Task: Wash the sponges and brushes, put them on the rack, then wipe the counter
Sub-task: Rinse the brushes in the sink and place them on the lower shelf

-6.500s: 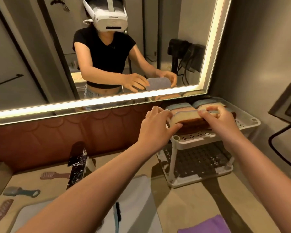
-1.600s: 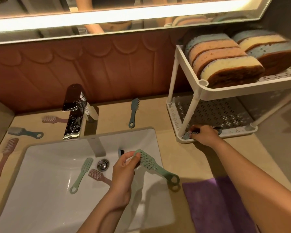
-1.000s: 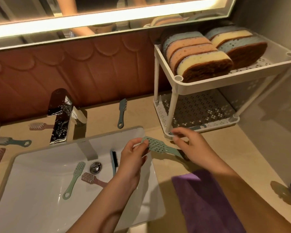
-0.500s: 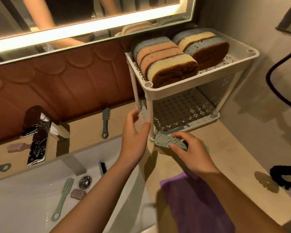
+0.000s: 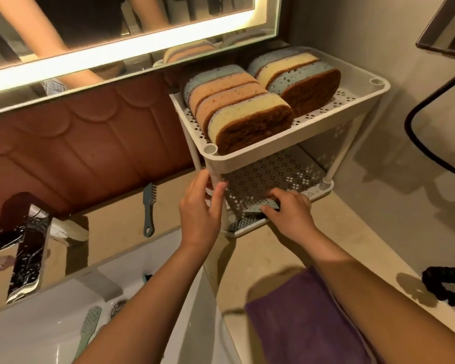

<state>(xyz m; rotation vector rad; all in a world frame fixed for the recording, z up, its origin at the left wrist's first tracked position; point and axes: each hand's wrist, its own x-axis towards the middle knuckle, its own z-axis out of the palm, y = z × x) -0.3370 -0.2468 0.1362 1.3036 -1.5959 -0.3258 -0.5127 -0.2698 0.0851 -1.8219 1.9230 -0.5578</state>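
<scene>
Brushes wait at the left: a green brush (image 5: 88,324) lies in the sink (image 5: 24,337), and a teal brush (image 5: 149,208) lies on the table (image 5: 116,222) behind it, handle toward the basin. At centre, the person's left hand (image 5: 200,214) brackets the front post of the rack (image 5: 294,145), its fingers slack and apart and not visibly closed on it. Just right of the post, the right hand (image 5: 292,216) pinches the mint brush (image 5: 269,205) on the lower shelf, near its front edge. The brush's long axis appears to run across the shelf toward the post, though the fingers hide most of it. The right hand is plainly nearer, so letting go looks like its job. Sponges (image 5: 247,114) fill the top tier. A purple cloth (image 5: 313,324) lies on the table in the foreground.
</scene>
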